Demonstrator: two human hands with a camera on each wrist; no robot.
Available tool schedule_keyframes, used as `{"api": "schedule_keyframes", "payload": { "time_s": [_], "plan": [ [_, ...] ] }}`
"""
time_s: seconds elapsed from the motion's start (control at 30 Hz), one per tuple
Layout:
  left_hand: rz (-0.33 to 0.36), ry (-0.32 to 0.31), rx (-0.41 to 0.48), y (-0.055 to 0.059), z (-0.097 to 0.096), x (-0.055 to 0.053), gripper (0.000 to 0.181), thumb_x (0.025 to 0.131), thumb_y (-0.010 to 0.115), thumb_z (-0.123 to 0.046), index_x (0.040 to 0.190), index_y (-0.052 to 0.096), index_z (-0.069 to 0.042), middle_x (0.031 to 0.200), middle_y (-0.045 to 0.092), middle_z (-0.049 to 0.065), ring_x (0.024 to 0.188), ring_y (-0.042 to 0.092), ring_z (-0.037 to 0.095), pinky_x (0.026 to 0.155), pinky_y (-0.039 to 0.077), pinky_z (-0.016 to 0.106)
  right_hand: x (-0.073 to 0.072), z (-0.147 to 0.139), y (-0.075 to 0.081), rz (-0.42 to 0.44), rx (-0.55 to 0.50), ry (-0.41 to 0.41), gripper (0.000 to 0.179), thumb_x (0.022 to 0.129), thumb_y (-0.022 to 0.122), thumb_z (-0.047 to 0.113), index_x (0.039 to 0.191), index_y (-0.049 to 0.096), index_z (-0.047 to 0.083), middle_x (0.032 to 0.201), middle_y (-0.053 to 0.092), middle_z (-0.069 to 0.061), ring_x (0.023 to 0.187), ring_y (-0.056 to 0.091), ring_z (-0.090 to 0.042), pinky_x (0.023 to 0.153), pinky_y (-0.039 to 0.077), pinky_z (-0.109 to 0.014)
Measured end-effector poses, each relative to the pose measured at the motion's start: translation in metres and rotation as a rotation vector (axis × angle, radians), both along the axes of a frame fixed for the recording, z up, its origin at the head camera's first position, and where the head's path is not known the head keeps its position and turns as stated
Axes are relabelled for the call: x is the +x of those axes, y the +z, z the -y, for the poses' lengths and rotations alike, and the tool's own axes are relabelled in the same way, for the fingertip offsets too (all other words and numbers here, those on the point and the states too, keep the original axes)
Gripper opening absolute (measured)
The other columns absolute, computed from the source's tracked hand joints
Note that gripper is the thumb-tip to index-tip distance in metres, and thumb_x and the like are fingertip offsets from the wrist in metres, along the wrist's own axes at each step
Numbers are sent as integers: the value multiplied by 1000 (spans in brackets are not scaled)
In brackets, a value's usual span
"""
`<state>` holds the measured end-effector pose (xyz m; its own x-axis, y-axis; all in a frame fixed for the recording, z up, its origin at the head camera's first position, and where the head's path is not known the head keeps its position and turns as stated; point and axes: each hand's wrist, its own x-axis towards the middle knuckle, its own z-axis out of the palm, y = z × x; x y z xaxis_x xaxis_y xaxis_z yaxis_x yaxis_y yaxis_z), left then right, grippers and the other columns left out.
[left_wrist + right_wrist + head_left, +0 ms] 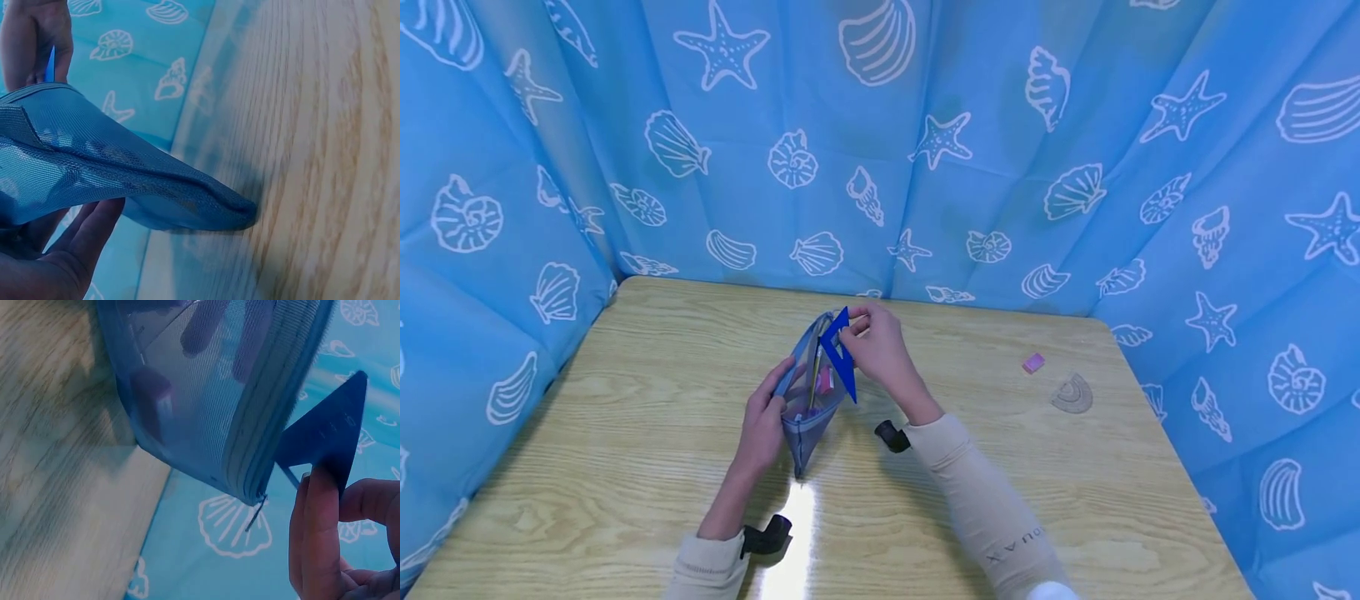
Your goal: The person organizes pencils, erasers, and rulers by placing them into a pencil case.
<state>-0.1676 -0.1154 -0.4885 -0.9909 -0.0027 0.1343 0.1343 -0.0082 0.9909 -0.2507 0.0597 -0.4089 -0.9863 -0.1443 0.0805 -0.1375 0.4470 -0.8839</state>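
My left hand (763, 425) grips a blue mesh zip pouch (805, 433) by its side and holds it tilted with its mouth spread open. Through the mouth show a yellow pencil (815, 375) and a pink eraser (826, 381). Between thumb and fingers, my right hand (880, 342) pinches a blue set square (842, 358) at the pouch's opening. In the right wrist view, the set square (331, 431) stands beside the zipper edge, partly behind it. Fingers of the left hand (81, 250) press against the mesh from below in the left wrist view.
On the right side of the wooden table (647, 400) lie a small pink eraser (1033, 363) and a clear protractor (1073, 394). A blue curtain (880, 208) with white shells hangs close around the back and sides.
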Motion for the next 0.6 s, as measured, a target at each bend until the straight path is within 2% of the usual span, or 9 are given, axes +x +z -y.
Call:
{"api": "schedule_keyframes", "payload": {
  "time_s": [0.2, 0.4, 0.6],
  "plan": [
    [5, -1, 11, 1, -2, 0, 63, 94, 27, 5, 155, 39, -2, 151, 48, 26, 135, 49, 49, 110, 42, 62, -2, 10, -3, -55, 88, -45, 24, 93, 62, 9, 116, 61, 1, 91, 67, -12, 59, 57, -17, 53, 49, -25],
    [6, -5, 19, 1, -3, 0, 62, 95, 27, 5, 155, 38, -2, 152, 48, 26, 136, 49, 48, 110, 42, 61, -4, 18, -3, -63, 147, -83, 25, 93, 62, 10, 117, 62, 0, 88, 68, -11, 62, 58, -16, 54, 49, -25],
    [9, 2, 2, 1, -4, 1, 61, 96, 28, 4, 155, 38, -3, 152, 48, 24, 136, 49, 47, 110, 42, 62, -6, 22, -5, -65, 155, -107, 25, 93, 62, 10, 116, 62, -1, 87, 67, -11, 61, 57, -15, 52, 47, -23]
  ]
}}
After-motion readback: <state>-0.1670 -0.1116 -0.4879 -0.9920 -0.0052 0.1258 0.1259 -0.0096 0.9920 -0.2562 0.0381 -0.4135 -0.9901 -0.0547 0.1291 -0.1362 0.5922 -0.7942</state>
